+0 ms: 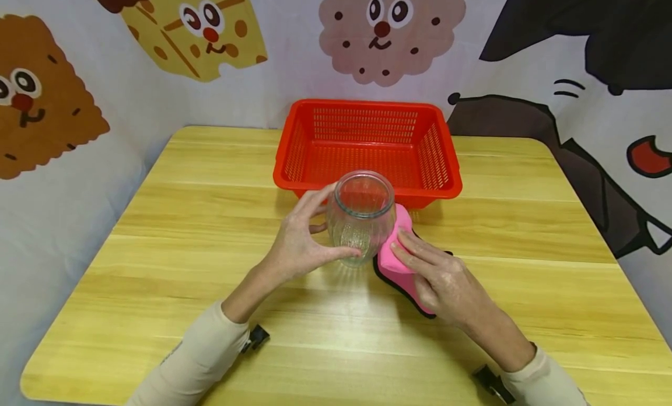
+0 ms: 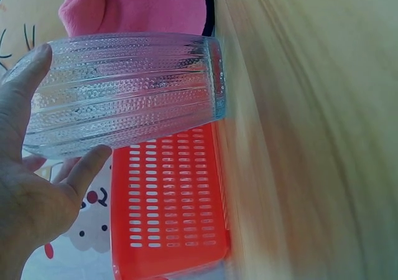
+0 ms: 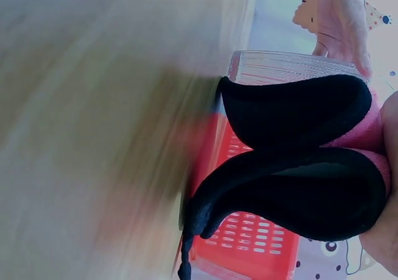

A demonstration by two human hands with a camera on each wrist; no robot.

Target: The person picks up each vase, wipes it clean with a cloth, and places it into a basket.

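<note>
A clear ribbed glass jar (image 1: pixel 362 231) with its mouth upward is in the middle, its base close over the table in the left wrist view. My left hand (image 1: pixel 301 237) holds it from the left, thumb in front and fingers round the far side. My right hand (image 1: pixel 446 277) grips a folded pink cloth (image 1: pixel 395 255) with black edging and presses it to the jar's right side. In the right wrist view the cloth's black side (image 3: pixel 292 196) hangs in two folds with a thin black cord at the bottom; it hides part of the jar.
A red plastic basket (image 1: pixel 367 193) with slotted walls stands right behind the jar, toward the table's back edge. The light wood table (image 1: pixel 173 266) extends to both sides. Behind it hangs a white curtain (image 1: pixel 294 56) with cartoon prints.
</note>
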